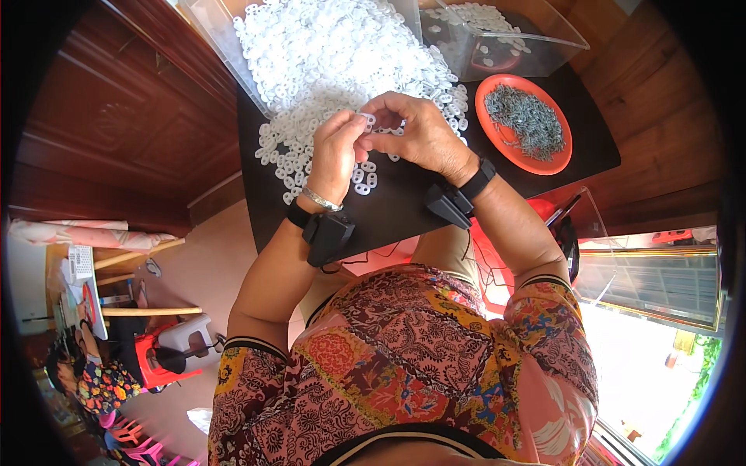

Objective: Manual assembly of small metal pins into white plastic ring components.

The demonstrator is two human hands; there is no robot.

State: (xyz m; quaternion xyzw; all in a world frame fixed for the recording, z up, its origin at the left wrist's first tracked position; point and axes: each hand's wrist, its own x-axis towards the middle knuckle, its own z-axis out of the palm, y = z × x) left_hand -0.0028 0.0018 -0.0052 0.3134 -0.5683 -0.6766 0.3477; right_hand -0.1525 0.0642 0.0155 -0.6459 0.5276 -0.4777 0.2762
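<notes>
Over the front of the heap of small white plastic pieces, my two hands meet at the fingertips. My left hand (pixel 334 155) pinches a white oval two-hole plastic piece (pixel 369 121) between thumb and fingers. My right hand (pixel 427 138) has its index finger and thumb curled in around the same spot; whatever small thing they grip is hidden. Loose pieces (pixel 365 180) like it lie on the black tabletop (pixel 373 217) below my hands, and a great pile (pixel 326 54) spills from a clear plastic bin (pixel 208 31) behind them.
At the right stands an orange-red plate (pixel 483 132) heaped with small grey metal screws or pins (pixel 528 120). Behind it is a clear bin (pixel 536 43) with more white pieces. A wooden panel (pixel 116 116) borders the left. Another person (pixel 101 380) sits at the far left.
</notes>
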